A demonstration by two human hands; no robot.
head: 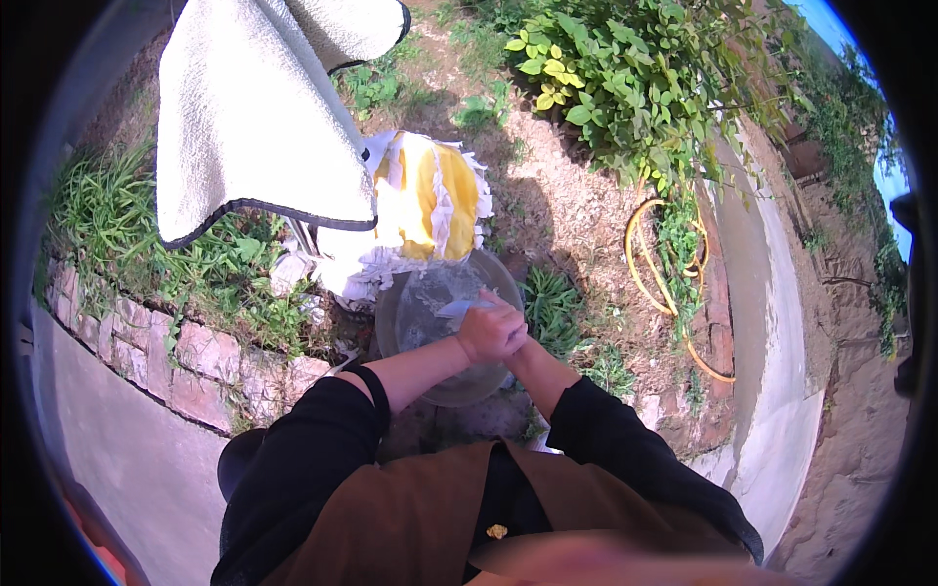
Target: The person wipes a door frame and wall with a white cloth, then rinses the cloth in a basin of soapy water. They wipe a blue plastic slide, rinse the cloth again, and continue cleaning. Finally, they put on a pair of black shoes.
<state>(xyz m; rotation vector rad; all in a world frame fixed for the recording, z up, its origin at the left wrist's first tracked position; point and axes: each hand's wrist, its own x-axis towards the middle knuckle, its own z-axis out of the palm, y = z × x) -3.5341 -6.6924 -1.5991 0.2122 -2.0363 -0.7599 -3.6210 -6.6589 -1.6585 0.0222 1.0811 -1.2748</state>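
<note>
Over a round, translucent basin (396, 315) with cloudy, sudsy-looking liquid, my two hands are pressed together. My left hand (491, 333) is curled into a fist around a pale, thin piece that looks like wet cloth (456, 308), whose end juts out to the left. Close against it on the right is my right hand (517, 350), largely covered by the left, so its grip is hidden. A finger shows just above the fist. Touching or overlapping the basin's far rim is a bundle of yellow and white ragged cloth (454, 198).
A white fluffy cloth with dark trim (256, 124) hangs at upper left. A leafy bush (623, 80) and a coiled yellow hose (630, 234) are to the right. Brick edging (209, 351) borders the grass at left, beside concrete paving (124, 388).
</note>
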